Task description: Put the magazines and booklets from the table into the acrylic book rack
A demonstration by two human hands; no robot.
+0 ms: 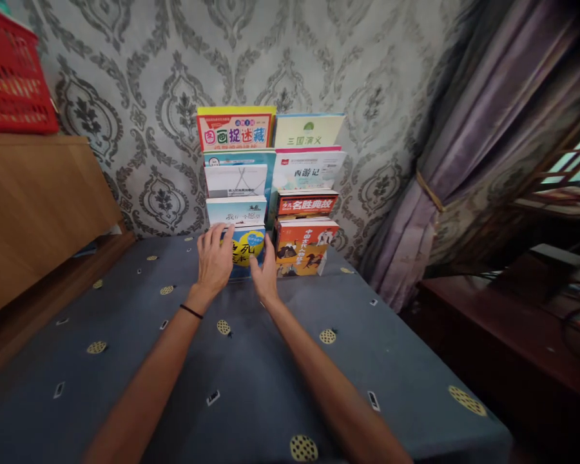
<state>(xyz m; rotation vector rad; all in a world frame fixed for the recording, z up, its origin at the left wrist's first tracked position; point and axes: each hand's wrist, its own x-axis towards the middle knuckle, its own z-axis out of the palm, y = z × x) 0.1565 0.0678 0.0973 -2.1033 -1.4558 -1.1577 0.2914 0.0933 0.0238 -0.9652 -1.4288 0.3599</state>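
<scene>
A blue book (pixel 244 256) with yellow and black lettering stands at the front of the left column of books. My left hand (pixel 216 254) grips its left side, fingers bent over the upper left corner. On the opposite edge is my right hand (pixel 265 267), its thumb across the cover and the other fingers along the side. Just behind stands a pale blue book (pixel 236 210), then a white-covered book (pixel 236 180) and a picture book with a red and pink cover (pixel 236 131). An orange book (pixel 305 247) fronts the right column, close beside my right hand.
Behind the orange book rise a red book (pixel 308 205), a white book (pixel 308 169) and a cream book (pixel 309 131). The tiered books stand on a blue-grey tablecloth (pixel 270 361) against a patterned wall. A wooden cabinet (pixel 38 212) with a red basket (pixel 14 71) flanks the left; a purple curtain (pixel 464 154) hangs right.
</scene>
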